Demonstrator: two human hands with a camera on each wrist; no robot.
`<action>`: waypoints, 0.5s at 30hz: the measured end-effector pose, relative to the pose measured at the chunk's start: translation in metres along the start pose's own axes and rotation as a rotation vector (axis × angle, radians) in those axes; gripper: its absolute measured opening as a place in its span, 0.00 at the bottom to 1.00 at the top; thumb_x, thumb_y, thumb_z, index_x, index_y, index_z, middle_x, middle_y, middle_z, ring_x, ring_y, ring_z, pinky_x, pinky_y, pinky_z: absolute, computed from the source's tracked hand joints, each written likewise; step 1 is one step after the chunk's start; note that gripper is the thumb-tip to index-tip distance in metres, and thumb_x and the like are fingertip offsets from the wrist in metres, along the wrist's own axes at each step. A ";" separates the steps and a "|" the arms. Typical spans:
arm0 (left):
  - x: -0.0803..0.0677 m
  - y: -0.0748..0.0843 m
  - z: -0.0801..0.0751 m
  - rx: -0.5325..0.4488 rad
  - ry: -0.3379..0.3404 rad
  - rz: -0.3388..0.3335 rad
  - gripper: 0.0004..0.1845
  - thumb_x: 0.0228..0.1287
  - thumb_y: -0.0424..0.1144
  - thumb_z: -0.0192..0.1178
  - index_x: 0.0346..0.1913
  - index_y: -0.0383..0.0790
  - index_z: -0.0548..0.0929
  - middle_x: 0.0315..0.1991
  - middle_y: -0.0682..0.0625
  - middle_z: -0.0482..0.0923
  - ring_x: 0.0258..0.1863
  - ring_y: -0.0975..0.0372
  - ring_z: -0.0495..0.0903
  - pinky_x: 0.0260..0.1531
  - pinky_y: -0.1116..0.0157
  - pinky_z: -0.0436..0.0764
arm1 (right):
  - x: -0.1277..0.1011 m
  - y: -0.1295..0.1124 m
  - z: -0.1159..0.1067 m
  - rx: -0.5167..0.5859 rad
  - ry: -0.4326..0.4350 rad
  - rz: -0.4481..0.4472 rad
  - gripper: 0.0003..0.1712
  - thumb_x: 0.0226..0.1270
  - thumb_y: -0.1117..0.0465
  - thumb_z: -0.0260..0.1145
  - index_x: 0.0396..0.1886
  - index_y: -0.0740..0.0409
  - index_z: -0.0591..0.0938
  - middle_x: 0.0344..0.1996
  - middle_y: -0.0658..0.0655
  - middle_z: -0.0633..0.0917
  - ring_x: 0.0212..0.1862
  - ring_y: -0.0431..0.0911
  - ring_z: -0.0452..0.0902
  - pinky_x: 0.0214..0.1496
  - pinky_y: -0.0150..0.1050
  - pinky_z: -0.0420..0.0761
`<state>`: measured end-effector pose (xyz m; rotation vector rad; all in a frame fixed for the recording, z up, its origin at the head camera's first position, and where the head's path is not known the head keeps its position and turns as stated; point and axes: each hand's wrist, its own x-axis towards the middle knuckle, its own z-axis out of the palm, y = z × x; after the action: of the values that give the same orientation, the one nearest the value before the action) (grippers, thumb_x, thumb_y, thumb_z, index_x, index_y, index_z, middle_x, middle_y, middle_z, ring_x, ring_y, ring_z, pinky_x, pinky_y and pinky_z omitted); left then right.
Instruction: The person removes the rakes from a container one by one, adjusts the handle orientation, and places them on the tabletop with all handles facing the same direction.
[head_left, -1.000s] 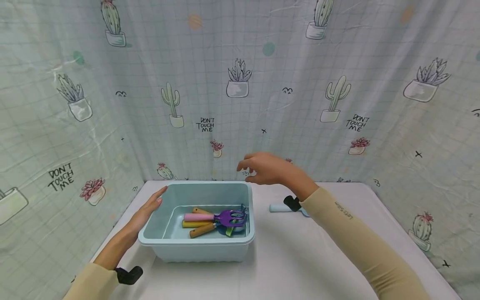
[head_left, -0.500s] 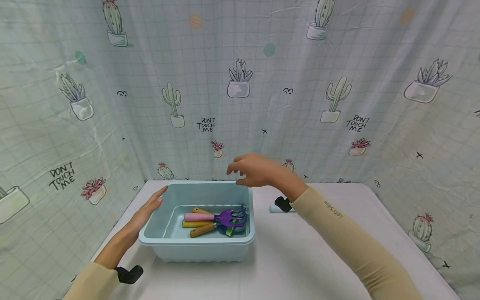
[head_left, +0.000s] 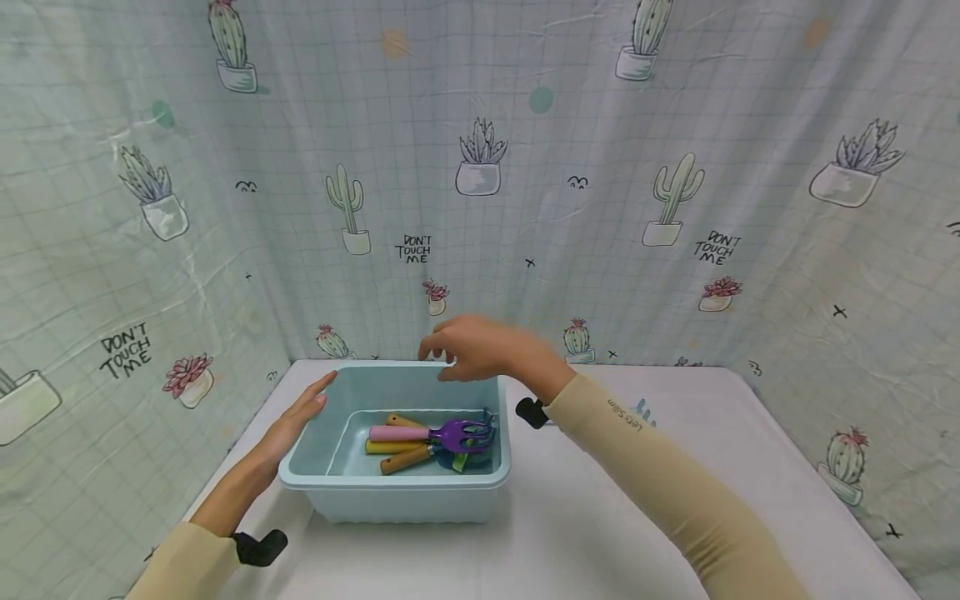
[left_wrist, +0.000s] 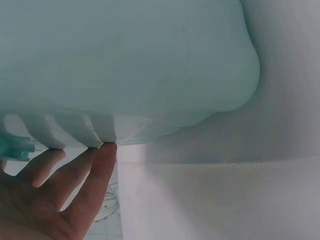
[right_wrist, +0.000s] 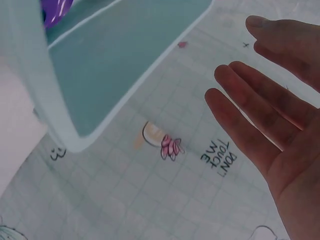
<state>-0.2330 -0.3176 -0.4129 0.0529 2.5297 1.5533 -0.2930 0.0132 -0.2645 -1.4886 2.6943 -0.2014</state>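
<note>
A light blue plastic bin (head_left: 393, 481) stands on the table. Inside lies a heap of garden hand tools, topped by a purple hand fork (head_left: 454, 436) with a pink handle; wooden and yellow handles (head_left: 395, 447) show beneath it. My left hand (head_left: 288, 425) is against the bin's left side, its fingertips (left_wrist: 107, 147) touching the outer wall in the left wrist view. Over the bin's back right part hangs my right hand (head_left: 476, 348). Its fingers are loosely bent and hold nothing; the right wrist view shows the bare palm (right_wrist: 300, 165).
To the bin's right on the white table (head_left: 570, 517), a light blue tool (head_left: 642, 412) pokes out past the right sleeve (head_left: 637, 442), which hides most of it. A cactus-print curtain (head_left: 540, 208) closes off the back and both sides.
My right hand has moved left and a little down, from beyond the bin's back right corner to over the bin. Its sleeve now covers most of the blue tool. The left hand stays put.
</note>
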 end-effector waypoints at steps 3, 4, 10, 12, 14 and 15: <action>0.000 0.000 0.000 -0.013 0.001 -0.001 0.36 0.83 0.63 0.31 0.85 0.60 0.36 0.86 0.39 0.33 0.82 0.33 0.42 0.73 0.30 0.57 | 0.010 -0.003 0.005 0.022 -0.011 -0.028 0.20 0.71 0.58 0.71 0.61 0.48 0.84 0.52 0.51 0.88 0.52 0.45 0.86 0.56 0.37 0.84; 0.000 0.000 0.000 -0.016 0.000 0.000 0.36 0.83 0.62 0.31 0.85 0.60 0.36 0.86 0.39 0.32 0.82 0.33 0.42 0.73 0.30 0.57 | 0.013 -0.003 0.007 0.029 -0.013 -0.037 0.20 0.71 0.58 0.71 0.61 0.48 0.84 0.52 0.51 0.88 0.52 0.45 0.86 0.55 0.37 0.84; 0.000 0.000 0.001 -0.014 -0.003 0.006 0.35 0.83 0.62 0.31 0.85 0.61 0.36 0.86 0.39 0.32 0.82 0.33 0.41 0.74 0.30 0.55 | 0.033 -0.003 0.026 0.092 -0.034 -0.064 0.20 0.70 0.58 0.71 0.61 0.51 0.84 0.53 0.52 0.88 0.50 0.44 0.87 0.53 0.33 0.84; 0.000 0.000 0.001 -0.020 0.001 0.008 0.35 0.83 0.62 0.31 0.85 0.61 0.37 0.86 0.39 0.32 0.82 0.33 0.41 0.74 0.30 0.56 | 0.039 -0.003 0.033 0.112 -0.041 -0.060 0.21 0.70 0.58 0.71 0.61 0.51 0.84 0.53 0.52 0.88 0.49 0.43 0.87 0.52 0.32 0.84; -0.001 0.000 0.000 -0.035 0.003 0.010 0.35 0.83 0.62 0.32 0.85 0.61 0.38 0.86 0.40 0.33 0.82 0.34 0.42 0.74 0.30 0.56 | 0.045 -0.002 0.038 0.122 -0.048 -0.060 0.21 0.70 0.59 0.72 0.61 0.51 0.84 0.53 0.53 0.88 0.49 0.43 0.87 0.52 0.32 0.84; -0.001 0.000 0.000 -0.040 0.002 0.012 0.35 0.83 0.62 0.32 0.85 0.61 0.38 0.86 0.40 0.33 0.82 0.34 0.42 0.74 0.31 0.57 | 0.048 -0.002 0.041 0.124 -0.051 -0.059 0.21 0.70 0.59 0.72 0.61 0.51 0.84 0.53 0.54 0.88 0.49 0.43 0.87 0.51 0.32 0.84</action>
<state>-0.2320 -0.3177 -0.4127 0.0613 2.5038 1.6083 -0.3121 -0.0321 -0.3040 -1.5172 2.5496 -0.3230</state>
